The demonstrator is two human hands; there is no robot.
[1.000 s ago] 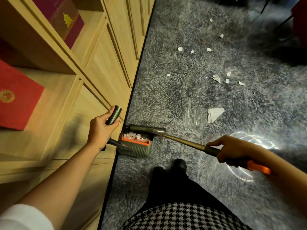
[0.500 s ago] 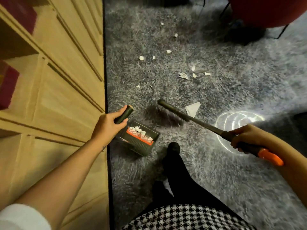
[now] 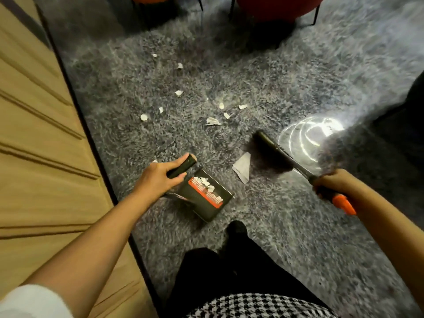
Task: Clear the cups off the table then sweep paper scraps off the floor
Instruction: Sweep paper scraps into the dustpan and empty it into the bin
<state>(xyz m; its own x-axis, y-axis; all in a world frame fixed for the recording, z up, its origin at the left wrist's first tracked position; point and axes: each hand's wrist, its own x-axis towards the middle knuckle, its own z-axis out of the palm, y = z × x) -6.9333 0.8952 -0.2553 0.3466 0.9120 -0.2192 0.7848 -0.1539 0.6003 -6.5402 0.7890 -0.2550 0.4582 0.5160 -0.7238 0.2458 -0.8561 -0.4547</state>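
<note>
Head view, looking down at the floor. The left hand (image 3: 158, 177) grips the dark handle (image 3: 183, 167) of a dustpan (image 3: 206, 198), fingers curled round it and thumb along its top. The dustpan sits on the grey shaggy rug (image 3: 298, 237) just in front of the person's black shoe (image 3: 236, 228). An orange toothed strip (image 3: 204, 195) runs across the pan, and several white collected scraps (image 3: 205, 182) lie against it.

The right hand (image 3: 332, 183) is closed round the shaft of a broom, just above the orange grip (image 3: 344, 203) at its end. The shaft slants up and to the left to the dark broom head (image 3: 270, 145), which is down on the rug; its bristles are blurred.

A large triangular paper scrap (image 3: 242, 167) lies on the rug between the dustpan and the broom head, just beside the bristles. Smaller paper scraps (image 3: 212, 121) lie scattered farther out on the rug, well apart from the pan.

A bright ring of reflected light (image 3: 309, 134) shows just beyond the broom shaft. A wooden cabinet (image 3: 34, 157) borders the rug on the left. Red chairs (image 3: 275, 5) on thin dark legs stand at the far edge. A white sleeve (image 3: 29, 304) covers the left upper arm, and a houndstooth garment (image 3: 252, 306) fills the bottom of the frame.
</note>
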